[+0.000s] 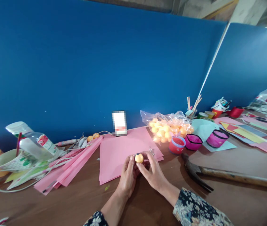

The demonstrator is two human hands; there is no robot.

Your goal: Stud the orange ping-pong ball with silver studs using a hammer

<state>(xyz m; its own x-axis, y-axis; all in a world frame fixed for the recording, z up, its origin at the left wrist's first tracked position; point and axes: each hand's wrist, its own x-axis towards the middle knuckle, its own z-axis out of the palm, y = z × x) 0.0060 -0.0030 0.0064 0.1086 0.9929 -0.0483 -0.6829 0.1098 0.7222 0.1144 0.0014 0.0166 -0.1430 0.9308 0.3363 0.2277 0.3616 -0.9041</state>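
Observation:
Between the fingertips of my left hand [128,175] and my right hand [154,174] is a small yellow-orange ball [139,158], with a dark patch on its upper left. Both hands are closed on it, just over the front of a stack of pink paper sheets [121,150]. Some of the fingers behind the ball are hidden. A small shiny cluster [151,152], too small to make out, lies on the paper beyond my right hand. Close by on the right stand a red cup with a lilac rim [177,145] and a magenta fabric pouch [193,142].
A clear bag of orange balls [164,128] lies behind the paper. To the right rests a hammer [232,175] with a wooden handle. On the left are pink strips [74,169], a tilted plastic bottle [34,142] and a loose white cable [13,190]. A blue partition [100,62] closes the back.

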